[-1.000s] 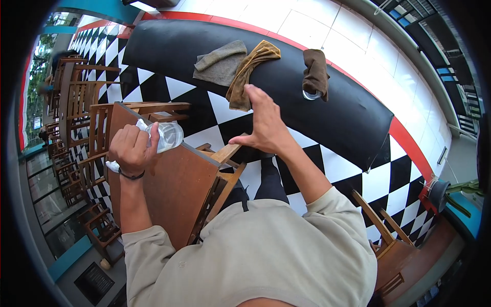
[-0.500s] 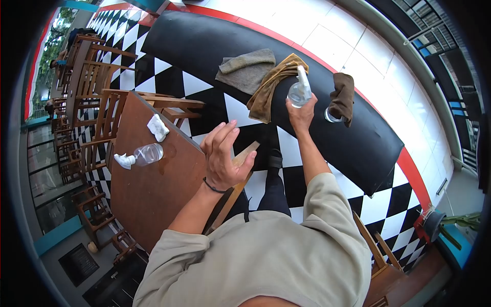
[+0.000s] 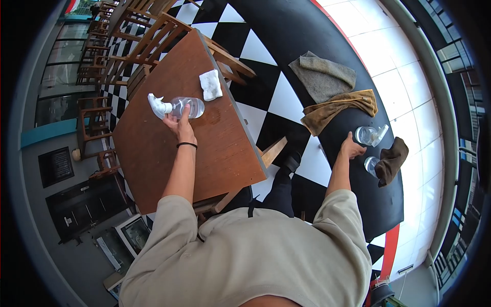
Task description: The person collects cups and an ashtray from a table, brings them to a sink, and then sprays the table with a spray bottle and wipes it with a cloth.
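My left hand [image 3: 180, 128] is closed around a clear spray bottle [image 3: 185, 107] with a white trigger head, at the brown wooden table [image 3: 169, 158]. A folded white cloth [image 3: 210, 85] lies beside that bottle. Over the black padded bench, my right hand [image 3: 352, 148] is close beside a second clear spray bottle [image 3: 365, 135]. Its fingers are apart and appear to hold nothing. Another clear bottle [image 3: 372, 165], partly covered by a dark brown cloth [image 3: 393, 161], is just below that one. A wet patch shows on the table near the left bottle.
A grey cloth [image 3: 325, 77] and a mustard-brown cloth [image 3: 340, 108] lie on the black bench [image 3: 286, 30]. Wooden chairs [image 3: 158, 38] stand at the table's far side. A wooden piece [image 3: 273, 152] juts out beside the table edge, above the checkered floor [image 3: 255, 48].
The view has turned toward the table. My left hand has moved from mid-air onto the table's spray bottle. My right hand has let go of the other spray bottle, now on the bench.
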The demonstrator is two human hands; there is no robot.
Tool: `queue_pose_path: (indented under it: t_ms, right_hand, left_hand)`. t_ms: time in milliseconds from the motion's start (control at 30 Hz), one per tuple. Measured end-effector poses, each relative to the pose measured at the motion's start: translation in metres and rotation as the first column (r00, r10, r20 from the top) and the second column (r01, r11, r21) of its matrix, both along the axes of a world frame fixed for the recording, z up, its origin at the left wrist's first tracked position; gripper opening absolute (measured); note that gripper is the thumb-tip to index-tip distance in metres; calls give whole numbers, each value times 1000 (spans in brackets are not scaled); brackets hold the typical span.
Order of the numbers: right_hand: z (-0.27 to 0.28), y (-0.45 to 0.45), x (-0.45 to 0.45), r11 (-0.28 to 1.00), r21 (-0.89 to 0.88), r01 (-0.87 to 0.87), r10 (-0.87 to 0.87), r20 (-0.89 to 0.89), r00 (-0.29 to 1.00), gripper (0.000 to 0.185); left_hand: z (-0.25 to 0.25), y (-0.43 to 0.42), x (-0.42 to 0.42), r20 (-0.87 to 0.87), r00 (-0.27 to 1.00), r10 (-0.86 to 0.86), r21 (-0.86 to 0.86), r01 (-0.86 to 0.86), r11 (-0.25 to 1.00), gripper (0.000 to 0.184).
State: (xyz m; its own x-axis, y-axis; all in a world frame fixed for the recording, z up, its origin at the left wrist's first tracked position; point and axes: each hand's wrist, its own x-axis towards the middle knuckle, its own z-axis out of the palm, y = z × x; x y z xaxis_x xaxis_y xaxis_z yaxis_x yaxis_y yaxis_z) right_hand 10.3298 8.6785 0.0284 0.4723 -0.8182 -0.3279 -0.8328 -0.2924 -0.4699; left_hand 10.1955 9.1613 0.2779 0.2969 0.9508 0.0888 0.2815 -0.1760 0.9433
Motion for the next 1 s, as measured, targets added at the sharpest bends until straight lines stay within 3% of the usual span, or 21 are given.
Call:
queue_pose_path:
  t_ms: [67, 133, 200, 233, 300, 333, 400, 467, 567, 667, 700, 833, 900, 967, 1000]
  right_hand:
    - [18, 28, -20, 1000, -3, -28, 28, 8, 1000, 99]
    - [61, 68, -43, 983, 59, -172, 171, 26, 985, 91]
    - [89, 116, -64, 897, 120, -426, 388, 252, 887, 78]
    - [104, 147, -70, 816, 150, -558, 445, 452, 773, 68]
    - [163, 214, -69, 583, 323, -745, 504, 576, 644, 62]
    - [183, 247, -64, 430, 279, -859, 597, 626, 502, 61]
    - [215, 318, -59, 291, 171, -941, 658, 678, 326, 60]
    - [238, 381, -52, 299, 52, -953, 733, 626, 264, 59]
    - [237, 431, -47, 371, -392, -842, 851, 505, 140, 58]
    - [207, 430, -35, 139, -253, -957, 959, 276, 66, 56]
    - [205, 417, -40, 177, -216, -960, 939, 331, 99, 59]
    - [199, 341, -66, 666, -168, -727, 691, 508, 515, 65]
    - [181, 290, -66, 803, -71, -592, 562, 421, 711, 73]
    - [144, 234, -59, 862, -185, -471, 506, 338, 794, 74]
    - [138, 207, -52, 887, -147, -438, 462, 251, 851, 74]
  left_hand:
    - [6, 11, 12, 63, 998, 25, -78, -20, 997, 63]
    - [14, 20, 19, 94, 995, 43, -139, -30, 990, 43]
    - [19, 24, 21, 105, 993, 48, -192, -27, 981, 26]
    - [20, 29, 19, 121, 992, -25, -213, 50, 976, 21]
    - [15, 38, 12, 86, 993, -76, -248, 95, 964, 29]
    - [16, 41, 7, 64, 993, -103, -265, 116, 957, 33]
    - [36, 22, 2, 189, 980, -64, -333, 125, 935, 30]
    - [44, 17, -15, 189, 963, -193, -270, 240, 932, 31]
    - [69, 4, -43, 208, 947, -246, -357, 307, 882, 29]
    - [76, 10, -76, 211, 897, -390, -426, 443, 789, 25]
    - [78, 10, -84, 229, 873, -431, -436, 488, 756, 25]
    - [90, -4, -83, 265, 814, -518, -454, 579, 677, 26]
    - [98, -19, -69, 238, 792, -563, -420, 606, 676, 25]
    - [108, -33, -55, 244, 740, -627, -393, 666, 634, 23]
    - [112, -40, -46, 244, 712, -659, -371, 696, 614, 23]
